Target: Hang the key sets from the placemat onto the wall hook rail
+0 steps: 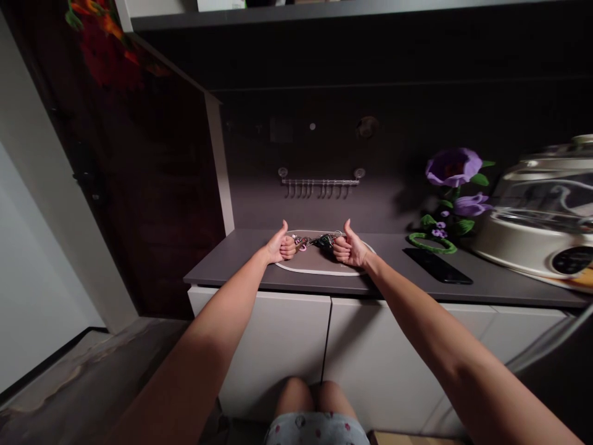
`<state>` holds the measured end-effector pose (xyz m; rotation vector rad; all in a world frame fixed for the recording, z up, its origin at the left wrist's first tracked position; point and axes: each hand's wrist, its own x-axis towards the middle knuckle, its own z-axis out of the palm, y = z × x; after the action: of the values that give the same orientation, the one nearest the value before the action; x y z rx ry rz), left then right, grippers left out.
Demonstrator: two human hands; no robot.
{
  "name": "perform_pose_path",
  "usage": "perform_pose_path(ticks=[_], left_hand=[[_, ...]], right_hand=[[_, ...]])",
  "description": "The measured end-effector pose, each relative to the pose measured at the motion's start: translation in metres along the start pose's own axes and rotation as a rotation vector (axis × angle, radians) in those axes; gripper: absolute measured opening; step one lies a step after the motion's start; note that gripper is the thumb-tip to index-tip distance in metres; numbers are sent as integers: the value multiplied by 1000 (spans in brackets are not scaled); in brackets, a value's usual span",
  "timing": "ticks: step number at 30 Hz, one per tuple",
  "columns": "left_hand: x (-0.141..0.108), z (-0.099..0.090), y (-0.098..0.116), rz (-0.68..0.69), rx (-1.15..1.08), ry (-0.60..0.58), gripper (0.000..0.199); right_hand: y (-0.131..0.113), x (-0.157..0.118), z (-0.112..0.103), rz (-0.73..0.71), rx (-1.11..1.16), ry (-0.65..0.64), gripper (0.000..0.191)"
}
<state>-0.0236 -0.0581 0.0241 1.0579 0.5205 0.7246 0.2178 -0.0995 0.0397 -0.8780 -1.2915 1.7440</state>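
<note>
Both of my hands are held out over the counter with the thumbs pointing up and the fingers curled into fists. My left hand (281, 245) is at the left end of a rounded mat (315, 267) with a pale rim, and nothing shows in its fingers. Over the mat's right part, my right hand (349, 247) is closed the same way. Between the two fists a bunch of keys (324, 241) with dark and pink pieces lies on the mat, partly hidden by the hands.
A clear hook rail (320, 182) is fixed to the back wall. On the right of the grey counter (231, 259) are a black phone (438, 266), purple artificial flowers (454, 168) with a green ring base, and a cream appliance (532, 228). A shelf (370, 9) overhangs the counter; a dark door (157, 185) stands left.
</note>
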Motion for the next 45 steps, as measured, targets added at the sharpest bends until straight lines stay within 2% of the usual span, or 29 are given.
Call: perform_pose_path(ticks=[7,11,16,22,24,26,30,33,39,45], left_hand=[[0,-2,20,23,98,2,59],[10,-13,36,196,301,18,45],[29,-33,49,434,657,274,22],[40,-58,45,556,1045,416,11],[40,-67,42,561,1139,472,12],[37,-75,39,553,1239,477,14],[31,-89,41,552,1542,389,18],[26,-92,45,504,1660,374,22],[21,-93,45,256,1681,314,29],[23,-97,44,208,1679,263,19]], right_hand=[[-16,18,11,-4,-59,-47,61],[-24,45,26,-56,-149,-21,54],[-25,86,48,-195,-232,208,26],[-9,130,61,-288,-383,471,12],[0,142,60,-324,-484,536,9],[8,151,57,-384,-640,565,8],[20,154,55,-510,-1090,490,10],[25,153,55,-565,-1305,428,12],[31,156,53,-487,-1460,353,14],[30,157,52,-461,-1501,323,16]])
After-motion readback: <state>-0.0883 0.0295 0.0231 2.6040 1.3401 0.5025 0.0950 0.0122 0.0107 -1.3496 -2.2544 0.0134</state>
